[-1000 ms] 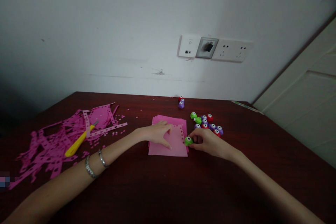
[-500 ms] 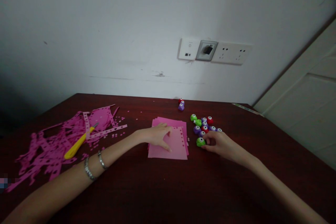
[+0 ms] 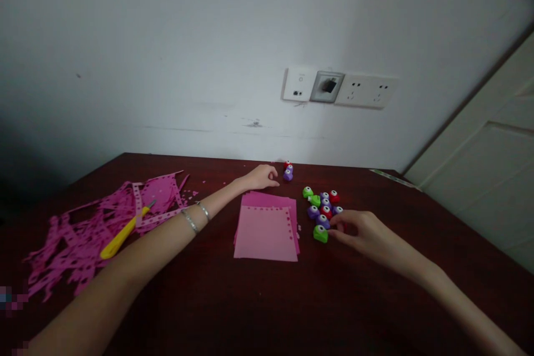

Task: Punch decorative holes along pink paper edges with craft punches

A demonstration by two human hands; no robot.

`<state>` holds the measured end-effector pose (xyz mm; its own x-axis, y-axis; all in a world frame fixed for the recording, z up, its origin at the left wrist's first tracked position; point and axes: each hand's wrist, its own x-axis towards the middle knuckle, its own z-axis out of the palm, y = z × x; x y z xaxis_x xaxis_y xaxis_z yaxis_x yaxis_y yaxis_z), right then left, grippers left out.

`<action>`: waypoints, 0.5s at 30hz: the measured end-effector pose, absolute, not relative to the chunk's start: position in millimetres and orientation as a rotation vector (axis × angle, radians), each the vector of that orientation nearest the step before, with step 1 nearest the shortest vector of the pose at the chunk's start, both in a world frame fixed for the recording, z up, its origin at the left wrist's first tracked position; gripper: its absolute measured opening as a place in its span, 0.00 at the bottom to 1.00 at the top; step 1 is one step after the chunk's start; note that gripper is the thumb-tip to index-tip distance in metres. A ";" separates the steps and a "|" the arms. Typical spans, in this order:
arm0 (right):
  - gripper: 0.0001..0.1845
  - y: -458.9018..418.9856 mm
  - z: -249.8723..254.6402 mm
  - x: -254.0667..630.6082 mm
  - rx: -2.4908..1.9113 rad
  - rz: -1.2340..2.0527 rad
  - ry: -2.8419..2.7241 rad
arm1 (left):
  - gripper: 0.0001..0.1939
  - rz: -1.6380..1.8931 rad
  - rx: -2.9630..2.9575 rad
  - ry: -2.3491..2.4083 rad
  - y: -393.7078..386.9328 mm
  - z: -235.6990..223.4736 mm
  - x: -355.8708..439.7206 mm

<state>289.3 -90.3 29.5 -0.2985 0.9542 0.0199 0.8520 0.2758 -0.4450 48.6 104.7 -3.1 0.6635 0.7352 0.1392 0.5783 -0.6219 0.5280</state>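
Observation:
My left hand (image 3: 259, 178) is open, thumb apart from lightly curled fingers, over the table behind the paper. Just right of its fingertips stands a small group of paper punches, one red and two purple, the nearest being a purple punch (image 3: 287, 175). My right hand (image 3: 361, 228) is open, with thumb and fingers apart, at the near edge of a larger cluster of punches. Its thumb tip is beside a green punch (image 3: 321, 234), its fingers by a purple punch (image 3: 322, 222). A bit of red shows behind its fingers. A stack of pink paper (image 3: 265, 233) has heart holes along two edges.
Punched pink strips (image 3: 79, 239) lie heaped at the left, with a yellow-handled cutter (image 3: 125, 233) on them. Tiny pink cut-outs are scattered nearby. A patterned strip (image 3: 394, 179) lies at the back right. Wall sockets (image 3: 367, 90) are above the table.
My left hand has come off the paper stack and moved back, toward the small group of punches. My right hand has drawn slightly right and toward me, off the green punch.

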 end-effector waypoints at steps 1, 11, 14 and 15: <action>0.12 -91.2 29.5 287.5 -1.639 0.525 -2.267 | 0.18 0.504 2.429 1.027 115.7 -6.2 54.9; 0.11 -95.8 21.6 276.4 -1.601 0.630 -2.279 | 0.18 0.497 2.331 0.922 173.7 -41.0 91.8; 0.11 -95.5 20.6 277.2 -1.601 0.643 -2.281 | 0.18 0.515 2.301 0.892 180.0 -46.1 94.2; 0.11 -95.5 20.4 277.2 -1.601 0.642 -2.282 | 0.18 0.518 2.297 0.887 181.4 -47.2 94.6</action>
